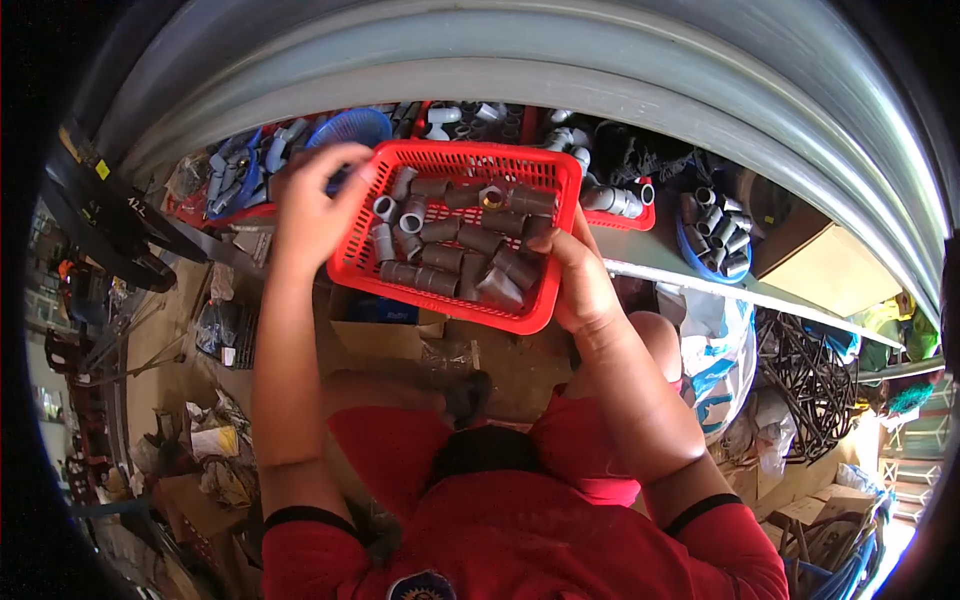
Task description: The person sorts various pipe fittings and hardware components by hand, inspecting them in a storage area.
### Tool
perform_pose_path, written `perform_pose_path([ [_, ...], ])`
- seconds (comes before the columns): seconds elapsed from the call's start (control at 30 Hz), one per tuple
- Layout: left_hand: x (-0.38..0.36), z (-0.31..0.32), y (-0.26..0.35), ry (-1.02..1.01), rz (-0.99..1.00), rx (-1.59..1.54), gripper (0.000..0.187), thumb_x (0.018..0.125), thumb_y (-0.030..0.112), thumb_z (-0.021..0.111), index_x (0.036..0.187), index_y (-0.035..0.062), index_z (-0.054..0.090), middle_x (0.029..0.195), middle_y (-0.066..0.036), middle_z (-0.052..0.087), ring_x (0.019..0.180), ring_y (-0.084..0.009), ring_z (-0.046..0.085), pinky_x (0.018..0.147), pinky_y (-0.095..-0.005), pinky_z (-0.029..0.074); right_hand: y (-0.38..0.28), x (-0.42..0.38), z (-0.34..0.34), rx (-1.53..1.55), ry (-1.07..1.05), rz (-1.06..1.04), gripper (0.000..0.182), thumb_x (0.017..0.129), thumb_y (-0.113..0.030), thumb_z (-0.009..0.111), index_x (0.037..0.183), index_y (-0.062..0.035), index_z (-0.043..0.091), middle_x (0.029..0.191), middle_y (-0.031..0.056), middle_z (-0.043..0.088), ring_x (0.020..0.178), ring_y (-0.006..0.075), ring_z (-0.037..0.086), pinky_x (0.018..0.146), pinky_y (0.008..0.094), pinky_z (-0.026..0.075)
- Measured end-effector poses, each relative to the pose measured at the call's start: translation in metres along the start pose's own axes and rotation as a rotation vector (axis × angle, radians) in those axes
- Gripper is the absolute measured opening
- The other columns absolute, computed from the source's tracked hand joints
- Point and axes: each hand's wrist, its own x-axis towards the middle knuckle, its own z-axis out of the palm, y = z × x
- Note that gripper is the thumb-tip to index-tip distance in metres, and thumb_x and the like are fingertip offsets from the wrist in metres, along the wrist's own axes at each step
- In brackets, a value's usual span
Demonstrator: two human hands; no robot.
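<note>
A red plastic basket point(515, 322) is held up in front of my body, tilted slightly, with several grey pipe fittings point(440, 257) lying in it. My right hand point(580, 275) grips the basket's right side, thumb over the rim and fingers behind it. At the upper left corner of the basket is my left hand point(325, 205), its fingers apart and slightly blurred, beside the rim. Whether its fingertips touch the rim is unclear.
Behind the basket, a shelf point(640, 243) bears blue baskets point(352, 127) of fittings and another red tray point(640, 217). A cardboard box point(830, 270) stands at right. Black tubes point(805, 385) and white-blue bags point(715, 350) lie lower right. Large grey pipes point(600, 60) arch above.
</note>
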Motion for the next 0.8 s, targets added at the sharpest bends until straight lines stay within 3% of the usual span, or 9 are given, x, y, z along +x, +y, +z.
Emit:
perform_pose_path([
  [0.03,-0.006,-0.006,0.028,-0.153,0.101,0.363,0.028,0.082,0.02,0.075,0.108,0.0122,0.072,0.1,-0.008,0.072,0.104,-0.0269,0.062,0.094,-0.0437,0.041,0.001,0.001,-0.003,0.01,-0.005,0.013,0.077,0.075,0.007,0.054,0.148,-0.0116,0.038,0.122,0.0092,0.059,0.108,0.0234,0.058,0.096,0.0366,0.048],
  [0.17,-0.02,0.009,0.024,-0.373,0.024,0.437,0.031,0.075,0.016,0.077,0.106,0.018,0.073,0.104,-0.003,0.071,0.116,-0.026,0.054,0.099,-0.0485,0.03,0.0,-0.002,0.001,0.046,-0.019,0.016,0.08,0.075,0.009,0.053,0.151,-0.0126,0.034,0.123,0.01,0.058,0.109,0.0238,0.058,0.094,0.037,0.049],
  [0.23,-0.019,0.007,0.02,-0.391,0.018,0.502,0.032,0.075,0.015,0.078,0.106,0.0177,0.073,0.104,-0.003,0.071,0.116,-0.026,0.054,0.1,-0.0494,0.029,-0.002,-0.005,0.007,-0.012,-0.034,0.01,0.066,0.077,0.001,0.053,0.142,-0.0099,0.043,0.125,0.0102,0.057,0.113,0.0242,0.055,0.099,0.0389,0.047],
  [0.3,-0.016,-0.002,0.018,-0.278,0.056,0.317,0.03,0.076,0.01,0.077,0.105,0.015,0.073,0.094,-0.006,0.072,0.1,-0.0267,0.062,0.092,-0.044,0.043,0.0,-0.005,0.006,-0.038,-0.034,0.004,0.059,0.077,-0.003,0.053,0.136,-0.008,0.048,0.126,0.0095,0.056,0.115,0.0233,0.053,0.101,0.039,0.044],
  [0.37,-0.013,-0.01,-0.006,-0.132,-0.044,-0.124,0.025,0.082,0.008,0.075,0.107,0.0059,0.072,0.099,-0.008,0.074,0.091,-0.0186,0.067,0.081,-0.0318,0.052,0.0,-0.005,0.002,0.024,0.004,0.017,0.075,0.077,0.003,0.053,0.148,-0.0126,0.035,0.123,0.0104,0.057,0.109,0.0242,0.056,0.096,0.0388,0.048],
  [0.47,0.006,-0.024,-0.047,0.233,-0.189,-0.17,0.025,0.087,0.012,0.074,0.109,0.0005,0.07,0.099,-0.011,0.074,0.091,-0.0127,0.066,0.083,-0.0297,0.051,-0.002,-0.005,0.0,0.062,0.018,0.013,0.083,0.077,0.004,0.054,0.154,-0.0154,0.03,0.122,0.0108,0.057,0.107,0.024,0.058,0.092,0.0378,0.051],
  [0.57,0.02,-0.015,-0.128,0.21,-0.329,-0.1,0.029,0.086,0.017,0.077,0.11,0.0023,0.07,0.095,-0.013,0.075,0.089,-0.0142,0.068,0.08,-0.0295,0.051,-0.002,0.001,-0.002,0.032,0.029,-0.05,0.08,0.078,0.002,0.055,0.152,-0.0157,0.032,0.123,0.0108,0.057,0.107,0.0238,0.058,0.092,0.0366,0.05],
  [0.67,0.025,0.0,-0.134,0.089,-0.402,0.33,0.039,0.081,0.039,0.078,0.111,0.0157,0.072,0.101,-0.013,0.075,0.094,-0.0284,0.071,0.083,-0.0413,0.05,-0.003,0.006,-0.007,-0.004,0.068,-0.074,0.08,0.078,0.002,0.055,0.152,-0.0156,0.032,0.123,0.0106,0.057,0.108,0.0239,0.058,0.092,0.0367,0.05],
  [0.8,0.033,0.019,-0.161,-0.091,-0.495,0.434,0.039,0.078,0.044,0.077,0.109,0.0201,0.073,0.105,-0.007,0.075,0.103,-0.0306,0.069,0.09,-0.0583,0.042,-0.009,0.006,-0.006,-0.042,0.074,-0.116,0.079,0.077,0.001,0.055,0.15,-0.0157,0.033,0.122,0.0105,0.057,0.109,0.024,0.057,0.092,0.0362,0.05],
])
